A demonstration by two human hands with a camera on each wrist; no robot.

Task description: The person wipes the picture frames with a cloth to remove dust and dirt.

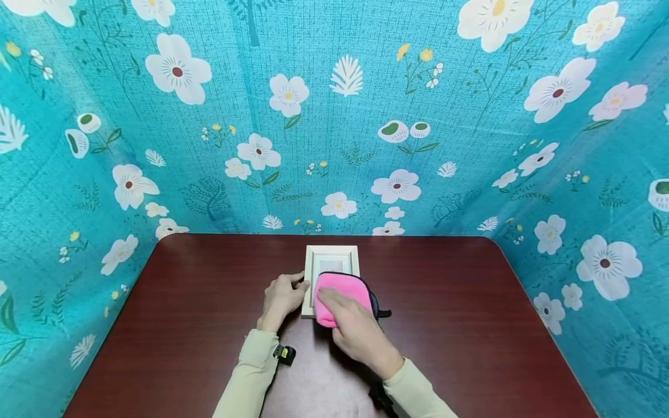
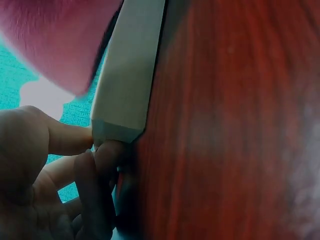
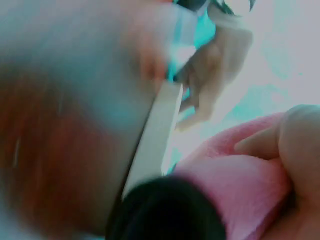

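Observation:
A small cream picture frame [image 1: 331, 250] lies on the table, its lower right part covered by a pink plush cloth pad [image 1: 342, 284] with black edging and a black tab at its right. My left hand [image 1: 283, 296] is at the left side of the picture frame. In the left wrist view, its thumb and fingers pinch a corner of the cream moulding [image 2: 127, 75]. My right hand [image 1: 359, 332] grips the pink pad over the picture frame. The right wrist view shows fingers [image 3: 302, 150] pressed into a fold of the plush; a blurred black shape hides part of it.
The dark red-brown wooden table [image 1: 209, 290] has rounded far corners. A turquoise flowered cloth [image 1: 334, 145] hangs behind it and along both sides. A black wrist device [image 1: 284, 354] is strapped on the left forearm.

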